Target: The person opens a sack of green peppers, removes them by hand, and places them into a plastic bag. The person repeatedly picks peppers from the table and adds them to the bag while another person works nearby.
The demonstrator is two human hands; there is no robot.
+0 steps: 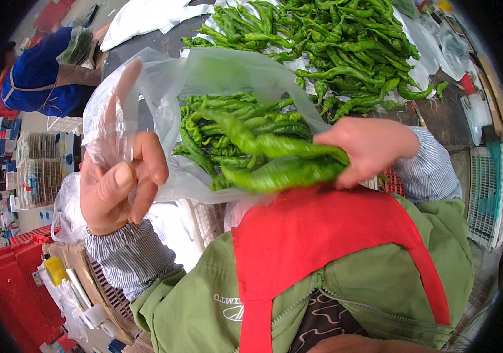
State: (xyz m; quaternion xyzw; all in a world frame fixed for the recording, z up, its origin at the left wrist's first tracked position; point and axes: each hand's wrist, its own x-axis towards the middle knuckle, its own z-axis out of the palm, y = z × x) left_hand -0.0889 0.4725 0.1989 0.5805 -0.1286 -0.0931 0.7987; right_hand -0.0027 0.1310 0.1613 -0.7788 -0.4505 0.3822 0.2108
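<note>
My left hand (121,185) grips the edge of a clear plastic bag (159,84), one finger raised under the film so the mouth gapes. Many long green peppers (234,119) lie inside the bag. On the other side, my right hand (362,148) holds a few green peppers (278,163) by their ends, blurred by motion, at the bag's opening in front of my red apron (317,229). Whether the tips of these peppers touch those in the bag, I cannot tell. Beyond the bag, a large heap of green peppers (344,48) is spread on white plastic over a dark table (121,57).
A person in blue (35,79) is at the far left. White crates (39,172) stand on the left, with a red crate (22,287) and yellow tape roll (55,270) lower down. Another white crate (485,194) is at right. Loose clear bags (452,48) lie at upper right.
</note>
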